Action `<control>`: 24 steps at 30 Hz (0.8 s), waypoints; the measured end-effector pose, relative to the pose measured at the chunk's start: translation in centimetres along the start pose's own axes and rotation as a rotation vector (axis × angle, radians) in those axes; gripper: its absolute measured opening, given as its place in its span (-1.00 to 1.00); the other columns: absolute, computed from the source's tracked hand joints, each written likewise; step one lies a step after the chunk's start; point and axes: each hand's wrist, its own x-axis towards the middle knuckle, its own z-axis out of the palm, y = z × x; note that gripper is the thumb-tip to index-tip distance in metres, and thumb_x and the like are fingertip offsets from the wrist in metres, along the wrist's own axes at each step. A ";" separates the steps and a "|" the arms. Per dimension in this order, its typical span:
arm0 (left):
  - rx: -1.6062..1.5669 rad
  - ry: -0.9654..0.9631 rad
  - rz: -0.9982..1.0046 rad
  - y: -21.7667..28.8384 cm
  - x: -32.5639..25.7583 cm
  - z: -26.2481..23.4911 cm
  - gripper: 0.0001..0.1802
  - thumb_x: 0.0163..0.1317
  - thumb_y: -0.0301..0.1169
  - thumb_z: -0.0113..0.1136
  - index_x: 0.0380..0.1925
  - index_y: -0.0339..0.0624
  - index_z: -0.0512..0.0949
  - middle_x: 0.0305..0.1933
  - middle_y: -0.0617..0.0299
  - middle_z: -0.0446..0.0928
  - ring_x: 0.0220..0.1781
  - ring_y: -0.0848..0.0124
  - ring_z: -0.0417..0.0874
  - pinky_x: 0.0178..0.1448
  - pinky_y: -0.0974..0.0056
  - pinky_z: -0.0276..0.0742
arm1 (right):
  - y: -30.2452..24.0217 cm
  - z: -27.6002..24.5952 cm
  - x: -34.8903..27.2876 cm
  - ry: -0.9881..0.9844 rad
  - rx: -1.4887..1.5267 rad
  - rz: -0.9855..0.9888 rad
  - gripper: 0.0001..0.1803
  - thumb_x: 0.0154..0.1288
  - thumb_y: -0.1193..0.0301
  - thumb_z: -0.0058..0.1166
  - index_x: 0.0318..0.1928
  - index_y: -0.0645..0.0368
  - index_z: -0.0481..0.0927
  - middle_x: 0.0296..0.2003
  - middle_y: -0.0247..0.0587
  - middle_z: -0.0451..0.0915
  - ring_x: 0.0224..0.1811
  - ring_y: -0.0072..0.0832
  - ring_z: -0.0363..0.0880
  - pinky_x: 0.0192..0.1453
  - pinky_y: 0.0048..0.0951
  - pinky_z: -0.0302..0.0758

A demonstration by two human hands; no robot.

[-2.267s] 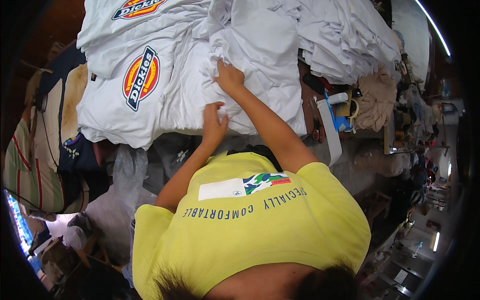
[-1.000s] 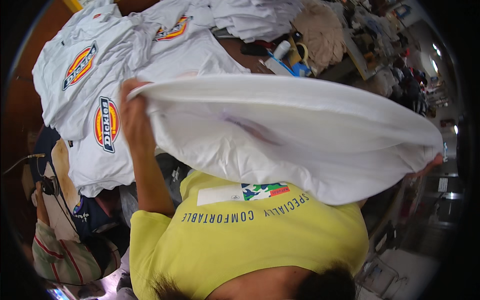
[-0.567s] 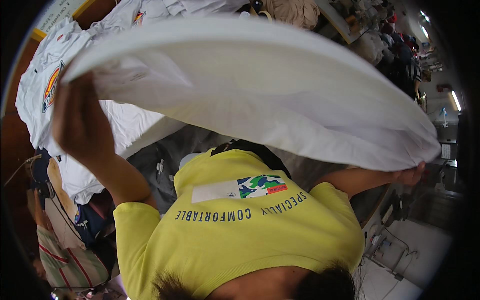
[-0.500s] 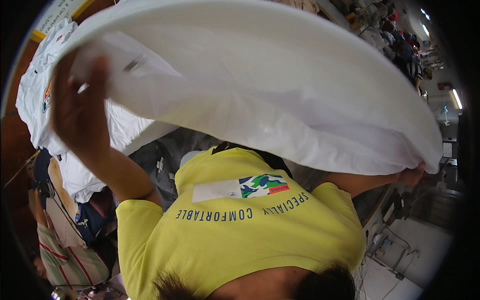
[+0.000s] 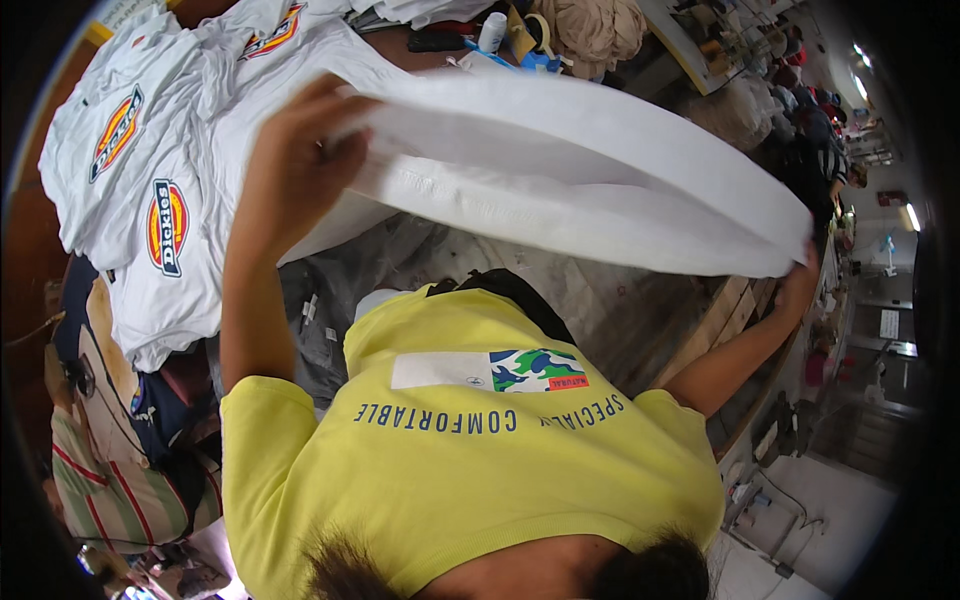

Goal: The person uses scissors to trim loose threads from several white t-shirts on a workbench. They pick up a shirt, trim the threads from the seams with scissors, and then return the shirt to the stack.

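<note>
A white T-shirt (image 5: 590, 130) is stretched in the air in front of me, its hem opening gaping into a long loop. At the left end, my left hand (image 5: 305, 150) has its fingers curled at the cloth's edge, partly blurred. My right hand (image 5: 797, 285) grips the far right corner of the same shirt, its fingertips partly hidden by the fabric. Beside my left arm lies a heap of white T-shirts (image 5: 215, 165) with coloured chest prints.
Behind the raised cloth are a white bottle (image 5: 492, 32), a tape roll (image 5: 538, 32) and a bundle of beige cloth (image 5: 598, 30). Dark plastic sheeting (image 5: 400, 255) covers the surface before me. At lower left is another person's striped sleeve (image 5: 125, 475).
The shirt has dropped from a high billow into a narrower loop, uncovering the table behind. My left hand has shifted right, and my right hand has moved up and slightly left.
</note>
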 end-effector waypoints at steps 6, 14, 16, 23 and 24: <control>0.202 0.276 0.261 -0.4 -1.0 -7.0 -0.66 -0.02 -0.75 -0.04 -0.29 -0.19 0.60 -0.37 0.28 0.38 -0.43 0.54 0.41 -0.35 0.52 0.32 | -3.3 -2.2 4.1 -0.203 0.480 -0.139 -0.68 0.25 0.42 -0.09 0.02 0.19 0.39 -0.13 -0.20 0.48 -0.10 -0.40 0.48 -0.01 -0.37 0.46; 0.311 0.192 -0.043 -1.2 -4.9 -15.1 -0.80 0.08 -0.64 -0.02 -0.31 -0.26 0.55 -0.33 0.36 0.33 -0.31 0.61 0.34 -0.28 0.55 0.24 | -9.6 8.4 12.1 -0.762 1.260 -0.006 -0.65 0.17 0.57 -0.05 0.00 0.36 0.38 0.01 -0.01 0.42 0.06 -0.26 0.40 0.20 -0.29 0.33; 0.144 0.335 0.012 0.7 -7.4 -18.1 -0.82 0.01 -0.63 0.01 -0.37 -0.26 0.56 -0.33 0.33 0.38 -0.37 0.61 0.34 -0.34 0.50 0.23 | -12.6 10.4 10.7 -0.860 1.287 -0.180 -0.64 0.16 0.57 -0.02 -0.01 0.42 0.37 -0.07 0.04 0.46 0.02 -0.25 0.43 0.26 -0.27 0.26; -0.170 0.286 0.092 -2.0 -4.0 -24.2 -0.75 0.05 -0.64 0.01 -0.21 -0.30 0.46 -0.14 0.05 0.46 -0.09 0.35 0.48 -0.02 0.35 0.42 | -23.1 33.9 -2.6 -0.407 0.136 -0.903 -0.61 0.25 0.30 -0.16 0.00 0.27 0.42 -0.08 -0.14 0.48 -0.03 -0.47 0.42 0.07 -0.46 0.34; 0.000 0.353 -0.031 -3.0 -2.2 -25.1 -0.72 0.03 -0.66 0.03 -0.19 -0.30 0.46 -0.16 0.09 0.48 -0.14 0.38 0.51 -0.08 0.40 0.45 | -25.7 38.2 -0.7 -0.831 0.233 -0.588 -0.62 0.26 0.34 -0.18 0.02 0.28 0.41 -0.04 -0.13 0.46 -0.02 -0.47 0.42 0.08 -0.48 0.34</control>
